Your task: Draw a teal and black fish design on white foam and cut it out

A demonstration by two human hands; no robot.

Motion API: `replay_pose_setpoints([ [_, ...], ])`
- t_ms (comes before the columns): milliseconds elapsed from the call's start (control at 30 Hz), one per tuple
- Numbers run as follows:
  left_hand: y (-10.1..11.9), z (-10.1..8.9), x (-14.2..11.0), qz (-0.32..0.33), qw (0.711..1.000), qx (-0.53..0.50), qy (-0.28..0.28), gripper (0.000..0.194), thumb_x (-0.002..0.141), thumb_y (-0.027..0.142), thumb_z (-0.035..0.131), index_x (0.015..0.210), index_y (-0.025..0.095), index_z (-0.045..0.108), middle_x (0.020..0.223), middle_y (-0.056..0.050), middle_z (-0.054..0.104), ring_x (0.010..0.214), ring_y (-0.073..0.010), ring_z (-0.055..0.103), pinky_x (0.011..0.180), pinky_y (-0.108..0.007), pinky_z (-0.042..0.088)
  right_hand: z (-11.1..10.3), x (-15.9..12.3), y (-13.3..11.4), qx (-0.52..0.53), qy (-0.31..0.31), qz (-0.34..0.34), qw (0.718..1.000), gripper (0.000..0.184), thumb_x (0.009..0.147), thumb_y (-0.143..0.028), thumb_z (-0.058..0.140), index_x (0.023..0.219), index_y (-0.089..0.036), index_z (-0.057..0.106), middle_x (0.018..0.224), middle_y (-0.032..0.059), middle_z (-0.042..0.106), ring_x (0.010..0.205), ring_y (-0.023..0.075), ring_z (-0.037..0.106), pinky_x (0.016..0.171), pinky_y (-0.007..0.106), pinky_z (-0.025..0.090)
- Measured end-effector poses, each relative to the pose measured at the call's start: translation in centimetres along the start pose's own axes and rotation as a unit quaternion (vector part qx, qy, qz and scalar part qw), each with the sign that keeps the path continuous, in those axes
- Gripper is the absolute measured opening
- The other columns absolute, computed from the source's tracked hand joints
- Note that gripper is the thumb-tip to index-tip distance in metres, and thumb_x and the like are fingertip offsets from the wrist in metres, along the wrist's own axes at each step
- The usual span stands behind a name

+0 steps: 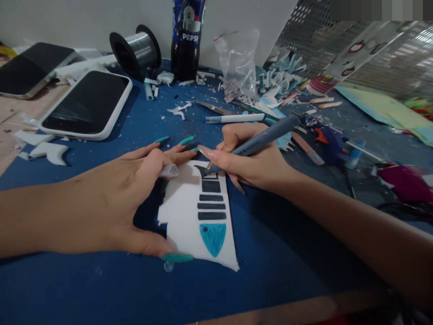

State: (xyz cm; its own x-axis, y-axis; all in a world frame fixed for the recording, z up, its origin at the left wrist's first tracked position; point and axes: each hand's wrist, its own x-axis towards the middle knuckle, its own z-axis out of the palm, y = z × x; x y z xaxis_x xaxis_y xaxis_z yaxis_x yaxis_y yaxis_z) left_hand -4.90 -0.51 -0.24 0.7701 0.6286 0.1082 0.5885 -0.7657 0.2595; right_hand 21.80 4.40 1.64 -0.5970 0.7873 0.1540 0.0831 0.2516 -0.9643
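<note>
A white foam-like sheet [184,194] with a ragged left edge lies on the blue surface. On it is a fish drawing: a teal head [213,239], several dark bars [211,215] and a partly filled dark tail [201,170]. My left hand [135,189] rests spread around the sheet's left side, its thumb at the lower edge. By its bent index finger is a pale translucent piece [169,170]; I cannot tell whether it is held. My right hand [253,158] grips a dark grey marker [264,137], its tip touching the tail outline.
Two phones [88,106] lie at the left, near foam scraps [50,151]. Behind stand a wire spool [137,52], a Pepsi bottle [186,45] and a clear plastic bag [238,67]. A white-and-blue pen [235,118] and a glue gun [328,146] lie beyond my right hand.
</note>
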Motion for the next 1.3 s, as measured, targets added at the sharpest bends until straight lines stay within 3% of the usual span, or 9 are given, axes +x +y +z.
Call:
replay_pose_setpoints([
  [167,0.0,-0.1,-0.2,0.011,1.000,-0.005,0.007,0.066,0.085,0.082,0.060,0.115,0.027,0.037,0.164,-0.018,0.045,0.150,-0.0481,0.041,0.103,-0.066,0.058,0.0,0.0,0.0,-0.025,0.005,0.002,1.000,0.056,0.086,-0.028,0.084,0.057,-0.022,0.036,0.048,-0.0077,0.041,0.039,0.0059,0.041,0.031,0.019,0.032],
  [400,0.0,-0.1,0.0,0.010,1.000,-0.019,0.008,0.063,0.088,0.079,0.060,0.117,0.027,0.037,0.167,-0.015,0.040,0.155,-0.0408,0.037,0.117,-0.059,0.051,-0.2,-0.1,-0.1,-0.020,0.009,0.003,1.000,0.053,0.082,-0.007,0.076,0.056,-0.024,0.033,0.044,-0.0104,0.034,0.033,0.0046,0.037,0.030,0.020,0.029],
  [533,-0.2,-0.2,-0.3,0.022,0.999,-0.028,0.012,0.066,0.085,0.077,0.065,0.118,0.025,0.039,0.165,-0.017,0.043,0.154,-0.0420,0.036,0.120,-0.058,0.048,0.0,0.0,-0.2,-0.015,0.028,-0.009,0.999,0.052,0.085,-0.011,0.077,0.057,-0.024,0.034,0.045,-0.0100,0.040,0.032,0.0050,0.042,0.031,0.020,0.034],
  [667,-0.4,0.0,-0.5,0.027,0.999,-0.037,0.019,0.065,0.084,0.075,0.068,0.117,0.026,0.041,0.168,-0.013,0.040,0.156,-0.0380,0.035,0.124,-0.051,0.045,0.0,-0.1,-0.2,-0.038,0.033,0.018,0.999,0.052,0.088,-0.012,0.073,0.058,-0.024,0.033,0.044,-0.0097,0.038,0.032,0.0053,0.041,0.031,0.019,0.033],
  [733,-0.4,0.2,-0.3,0.030,0.999,-0.027,0.028,0.063,0.085,0.076,0.067,0.114,0.026,0.042,0.167,-0.013,0.041,0.157,-0.0392,0.034,0.122,-0.051,0.047,0.0,-0.1,-0.2,-0.034,0.036,0.016,0.999,0.051,0.088,-0.012,0.072,0.058,-0.024,0.033,0.043,-0.0096,0.038,0.032,0.0057,0.041,0.031,0.020,0.032],
  [867,0.0,0.2,0.4,0.047,0.997,0.016,0.057,0.061,0.089,0.082,0.054,0.108,0.025,0.042,0.157,-0.018,0.053,0.147,-0.0418,0.049,0.104,-0.052,0.062,-0.1,-0.1,-0.1,-0.044,0.029,0.015,0.999,0.055,0.085,-0.016,0.080,0.058,-0.024,0.033,0.042,-0.0099,0.038,0.033,0.0065,0.041,0.034,0.022,0.034],
  [967,0.3,-0.1,0.6,0.060,0.995,0.038,0.065,0.059,0.093,0.083,0.045,0.106,0.026,0.041,0.151,-0.019,0.059,0.142,-0.0419,0.055,0.095,-0.053,0.066,-0.2,-0.1,-0.1,-0.036,0.026,0.014,0.999,0.055,0.085,-0.016,0.080,0.058,-0.024,0.033,0.043,-0.0099,0.038,0.033,0.0069,0.041,0.034,0.023,0.033],
  [1067,0.3,-0.2,0.6,0.055,0.996,0.039,0.061,0.060,0.092,0.083,0.048,0.107,0.026,0.041,0.153,-0.018,0.058,0.142,-0.0417,0.054,0.095,-0.053,0.066,-0.2,0.0,-0.1,-0.039,0.043,0.004,0.998,0.055,0.086,-0.015,0.079,0.058,-0.024,0.032,0.043,-0.0098,0.039,0.034,0.0061,0.039,0.034,0.022,0.030],
  [1300,-0.2,0.2,0.0,0.037,0.998,0.019,0.043,0.065,0.086,0.083,0.059,0.113,0.026,0.041,0.162,-0.014,0.048,0.147,-0.0409,0.050,0.104,-0.054,0.062,-0.3,-0.1,-0.2,-0.027,0.006,0.008,1.000,0.052,0.083,-0.012,0.079,0.056,-0.024,0.035,0.043,-0.0104,0.035,0.033,0.0071,0.043,0.032,0.022,0.032],
])
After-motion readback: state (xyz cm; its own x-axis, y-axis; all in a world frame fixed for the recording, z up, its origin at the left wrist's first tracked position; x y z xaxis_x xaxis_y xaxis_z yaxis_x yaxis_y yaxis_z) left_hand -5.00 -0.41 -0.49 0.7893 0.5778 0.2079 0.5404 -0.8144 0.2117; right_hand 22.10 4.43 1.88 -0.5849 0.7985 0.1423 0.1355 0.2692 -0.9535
